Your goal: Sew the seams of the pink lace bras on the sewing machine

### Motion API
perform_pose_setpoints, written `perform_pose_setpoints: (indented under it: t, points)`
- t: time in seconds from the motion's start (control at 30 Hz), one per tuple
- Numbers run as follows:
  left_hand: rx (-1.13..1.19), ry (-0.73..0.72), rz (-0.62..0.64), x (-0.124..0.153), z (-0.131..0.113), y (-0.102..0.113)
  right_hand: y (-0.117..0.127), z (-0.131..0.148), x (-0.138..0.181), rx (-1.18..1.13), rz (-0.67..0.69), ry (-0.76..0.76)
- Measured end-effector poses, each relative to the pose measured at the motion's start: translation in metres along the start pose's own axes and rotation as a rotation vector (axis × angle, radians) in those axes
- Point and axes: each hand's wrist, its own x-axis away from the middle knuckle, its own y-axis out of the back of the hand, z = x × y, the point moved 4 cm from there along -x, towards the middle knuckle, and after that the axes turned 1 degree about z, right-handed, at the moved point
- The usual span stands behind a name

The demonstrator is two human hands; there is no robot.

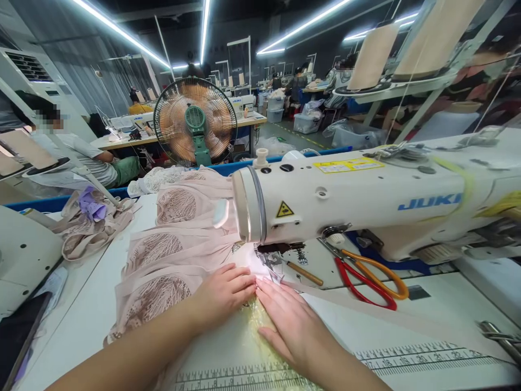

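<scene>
My left hand (222, 296) lies over beige lace-cupped garments, likely bras (163, 250), its fingers stretched and slightly bent near the presser foot (268, 258); its thumb is hidden. Flat beside it, with fingertips almost touching, is my right hand (295, 323), fingers extended and thumb apart. Both press down on cloth at the needle area of the white sewing machine (358, 195); the cloth under the fingers is mostly covered. A beige strip (366, 312) runs from the presser foot toward the lower right. Yellowish clear tape (256, 320) shows between my hands.
Red-and-orange-handled scissors (370, 277) and a wooden-handled tool (305, 273) lie right of the needle. A ruler strip (228, 378) crosses the table front. Beige straps (87, 228) heap at left. Beyond stand a fan (195, 120), thread cones (372, 57) and a seated person (89, 157).
</scene>
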Motion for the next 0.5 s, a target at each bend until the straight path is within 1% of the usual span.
perform_pose_setpoints:
  t: [0.1, 0.33, 0.5]
  points:
    - [0.001, -0.003, 0.02, -0.002, 0.003, 0.001, -0.001, 0.0, -0.002, -0.007, -0.026, -0.03]
    - [0.004, 0.002, 0.006, -0.006, 0.019, 0.002, -0.006, 0.005, -0.019, -0.017, 0.088, -0.165]
    - [-0.021, 0.017, -0.009, -0.007, 0.03, -0.001, -0.008, 0.008, -0.021, -0.01, 0.086, -0.167]
